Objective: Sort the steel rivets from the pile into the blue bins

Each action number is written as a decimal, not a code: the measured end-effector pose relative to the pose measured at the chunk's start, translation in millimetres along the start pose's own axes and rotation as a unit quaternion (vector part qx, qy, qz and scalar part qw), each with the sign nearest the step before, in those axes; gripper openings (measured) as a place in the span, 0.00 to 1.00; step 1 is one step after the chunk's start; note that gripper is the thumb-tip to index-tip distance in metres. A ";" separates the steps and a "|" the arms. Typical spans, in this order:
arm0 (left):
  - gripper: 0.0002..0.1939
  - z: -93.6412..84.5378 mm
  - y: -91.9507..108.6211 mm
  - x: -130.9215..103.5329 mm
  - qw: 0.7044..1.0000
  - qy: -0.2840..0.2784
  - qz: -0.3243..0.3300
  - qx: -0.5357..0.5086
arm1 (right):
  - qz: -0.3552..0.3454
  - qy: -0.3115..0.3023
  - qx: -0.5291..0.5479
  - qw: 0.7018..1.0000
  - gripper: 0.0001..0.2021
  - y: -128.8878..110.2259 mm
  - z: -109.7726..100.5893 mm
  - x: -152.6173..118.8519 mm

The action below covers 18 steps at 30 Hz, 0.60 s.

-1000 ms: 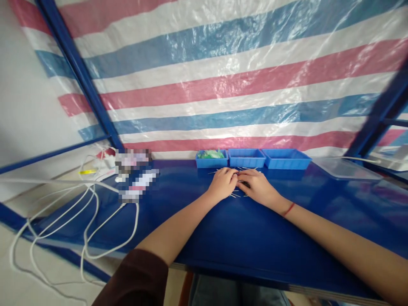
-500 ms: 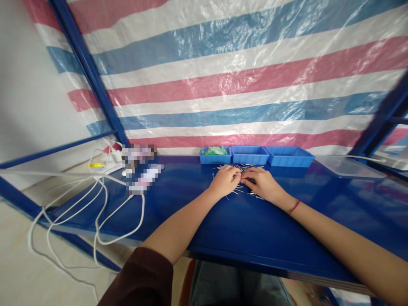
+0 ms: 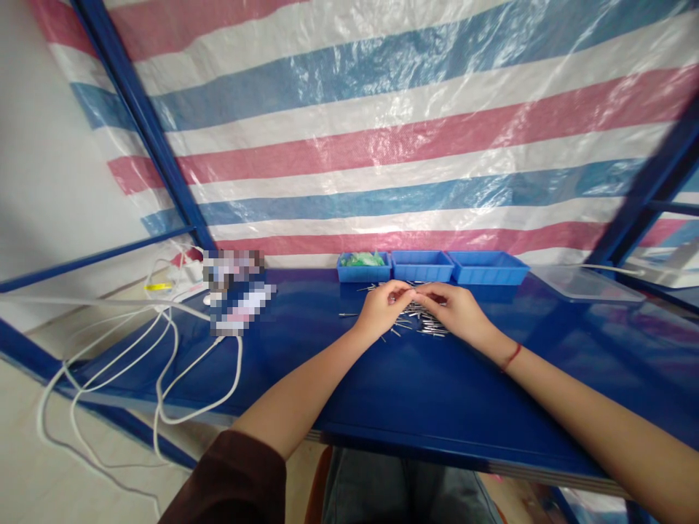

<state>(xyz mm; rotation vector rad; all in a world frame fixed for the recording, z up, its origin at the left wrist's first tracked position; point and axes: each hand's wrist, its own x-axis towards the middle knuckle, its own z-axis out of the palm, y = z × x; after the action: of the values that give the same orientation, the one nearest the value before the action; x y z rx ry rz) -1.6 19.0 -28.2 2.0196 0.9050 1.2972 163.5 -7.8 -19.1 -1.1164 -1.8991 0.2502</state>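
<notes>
A loose pile of thin silver metal pins (image 3: 431, 325) lies on the blue table, partly covered by my hands. My left hand (image 3: 385, 304) is above the left side of the pile, thumb and fingers bent into a pinch. From the right, my right hand (image 3: 452, 306) meets it, also closed at the fingertips. The fingertips of both hands touch over the pile; anything between them is too small or hidden to make out. A single pin lies apart to the left of my left hand.
Three blue bins (image 3: 420, 266) stand in a row behind the pile; the left one holds green plastic packing. A clear plastic lid (image 3: 587, 284) lies to their right. White cables (image 3: 237, 371) trail over the table's left end, near blurred items. A striped sheet (image 3: 382, 145) hangs behind.
My hands have risen slightly off the pile and their fingertips have come together. More pins show beneath them, and one now lies farther left. The view has shifted slightly.
</notes>
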 end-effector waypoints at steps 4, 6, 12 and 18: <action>0.09 0.5 0.6 -0.3 1.000 0.008 0.001 -0.029 | 0.011 -0.024 0.064 0.998 0.14 1.4 2.8 0.1; 0.10 -0.9 2.8 -0.5 1.000 0.021 0.006 -0.019 | 0.017 -0.035 0.085 0.996 0.14 3.6 4.3 0.4; 0.10 -4.2 11.0 -1.4 0.999 0.041 0.021 -0.005 | 0.054 -0.035 0.131 0.989 0.17 9.3 8.5 1.2; 0.07 -1.8 12.4 -2.1 0.999 0.034 0.037 -0.004 | 0.044 -0.037 0.153 0.986 0.17 8.6 9.5 1.1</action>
<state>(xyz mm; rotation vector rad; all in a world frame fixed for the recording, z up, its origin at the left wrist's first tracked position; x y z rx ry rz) -1.0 10.0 -19.3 2.0322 0.8613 1.4152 161.2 0.4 -28.8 -0.9929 -1.8024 0.6199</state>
